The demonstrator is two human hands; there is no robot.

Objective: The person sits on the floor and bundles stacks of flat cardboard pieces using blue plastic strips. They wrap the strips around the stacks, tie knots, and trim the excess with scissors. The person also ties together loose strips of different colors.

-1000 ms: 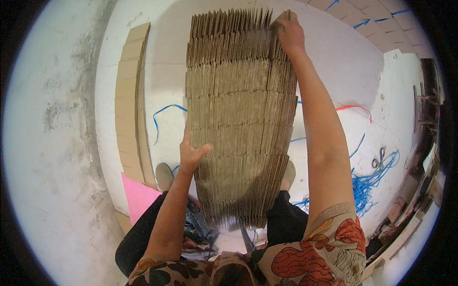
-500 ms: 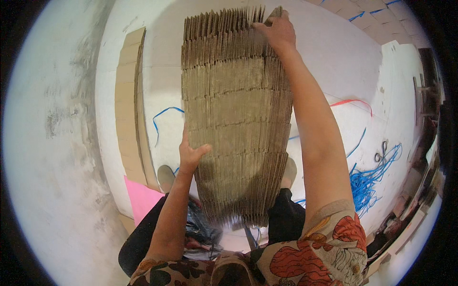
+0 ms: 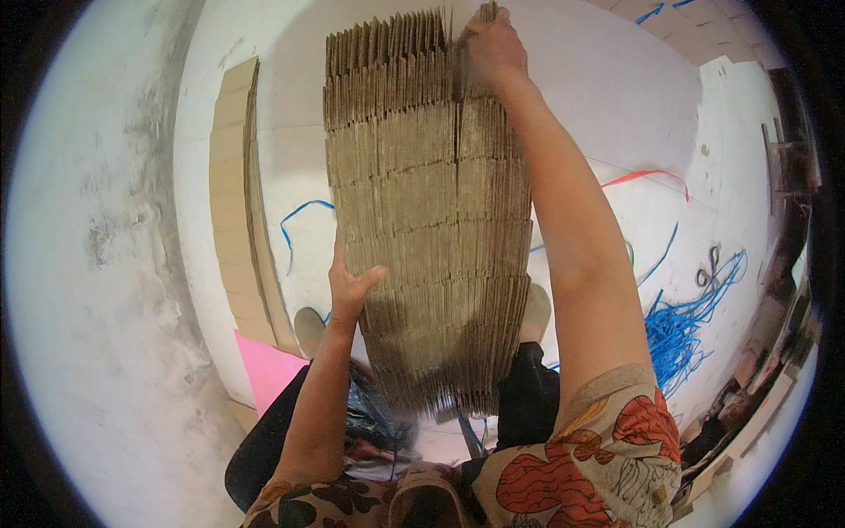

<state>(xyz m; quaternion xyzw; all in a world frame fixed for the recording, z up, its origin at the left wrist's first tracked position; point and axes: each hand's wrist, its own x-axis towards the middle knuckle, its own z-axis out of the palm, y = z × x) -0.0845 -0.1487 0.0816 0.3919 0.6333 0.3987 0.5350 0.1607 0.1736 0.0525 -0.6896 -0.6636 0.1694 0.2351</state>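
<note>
A long, tall stack of brown cardboard strips [image 3: 414,220] stands on edge between my legs, packed tightly side by side. Rows of notched edges run across it. My left hand [image 3: 352,283] presses against its left side, thumb over the top edges and fingers partly hidden along the side. At the far right corner, my right hand [image 3: 499,48] is closed around the ends of several strips. A narrow dark gap parts this right-hand bunch from the others at the far end.
Flat cardboard pieces [image 3: 231,185] lie along the left, with a pink sheet [image 3: 268,370] nearer me. To the right are a tangle of blue strapping [image 3: 676,339], scissors [image 3: 709,267] and a red strap [image 3: 647,174]. More cardboard [image 3: 695,35] lies far right.
The far end of the stack has shifted slightly left. My right hand has moved left too, and the gap beside its bunch of strips has widened. My left hand stays at the side.
</note>
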